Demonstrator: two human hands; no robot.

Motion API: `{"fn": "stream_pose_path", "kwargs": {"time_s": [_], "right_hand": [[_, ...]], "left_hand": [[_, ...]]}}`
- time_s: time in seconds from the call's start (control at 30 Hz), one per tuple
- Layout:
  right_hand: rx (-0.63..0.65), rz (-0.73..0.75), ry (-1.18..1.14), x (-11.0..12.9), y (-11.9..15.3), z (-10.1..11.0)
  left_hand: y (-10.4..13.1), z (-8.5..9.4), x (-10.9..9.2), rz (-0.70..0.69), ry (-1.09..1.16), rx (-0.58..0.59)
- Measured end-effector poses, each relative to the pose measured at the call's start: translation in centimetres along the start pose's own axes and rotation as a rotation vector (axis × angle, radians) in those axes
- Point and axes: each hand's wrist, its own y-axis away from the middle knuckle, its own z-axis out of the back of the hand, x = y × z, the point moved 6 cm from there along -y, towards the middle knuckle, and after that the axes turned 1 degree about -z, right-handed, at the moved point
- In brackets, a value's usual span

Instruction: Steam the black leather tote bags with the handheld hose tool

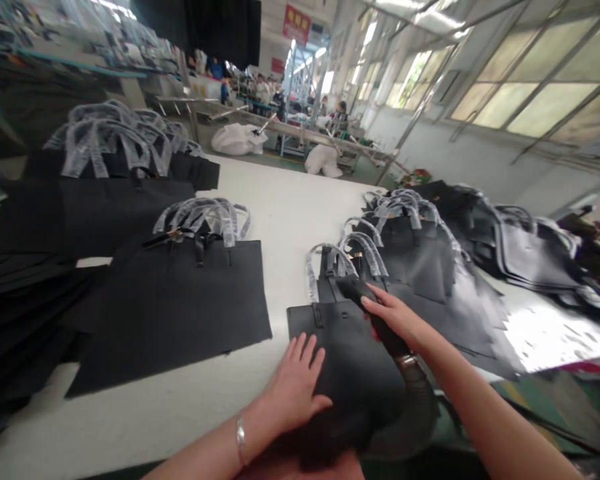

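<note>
A black handbag panel [350, 360] with clear-wrapped handles [313, 270] at its top lies in front of me, its near end hanging toward my lap. My left hand [297, 380] rests flat on its left part, fingers spread. In my right hand [393, 313] is a black handheld tool [387, 337], gripped around its body and held over the bag's upper right. A ribbed hose or cord [423, 393] seems to run down from the tool's lower end. Its front end points at the strap area; whether it touches cannot be made out.
To the left lies another black bag [195, 300] with wrapped handles, beside stacked black pieces [15, 320] and a further pile of bags [105, 193]. More bags [415, 247] overlap on the right of the white table [285, 193]. White sacks [237, 139] and people are beyond.
</note>
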Motion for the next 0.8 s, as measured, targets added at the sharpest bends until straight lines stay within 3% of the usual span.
{"fn": "stream_pose_path", "kwargs": {"time_s": [0.1, 0.17, 0.23, 0.33, 0.47, 0.6, 0.7, 0.8], "right_hand": [[-0.105, -0.113, 0.002, -2.8, 2.3, 4.4], [-0.132, -0.179, 0.009, -4.9, 3.3, 6.1], [-0.125, -0.217, 0.009, -6.7, 3.7, 6.7], [-0.071, -0.223, -0.009, -8.2, 3.4, 6.1], [0.020, -0.214, -0.050, -7.9, 1.2, 3.7], [0.013, -0.169, -0.080, -6.1, -2.4, 2.6], [-0.109, -0.102, -0.105, -5.2, -4.2, 4.4], [-0.161, -0.107, -0.106, -5.7, -3.7, 7.2]], "left_hand": [[-0.2, 1.3, 1.6, 0.204, -0.114, -0.024], [-0.6, 2.0, 1.7, 0.284, -0.162, -0.058], [-1.4, 2.1, 0.9, 0.208, -0.144, -0.111], [-2.3, 1.0, -0.5, -0.018, -0.063, -0.131], [-2.3, -0.7, -0.3, -0.097, -0.009, -0.078], [-2.2, -0.7, -0.1, -0.095, -0.001, -0.064], [-2.2, -0.5, -0.1, -0.080, 0.003, -0.052], [-2.2, -0.5, -0.1, -0.071, 0.008, -0.059]]}}
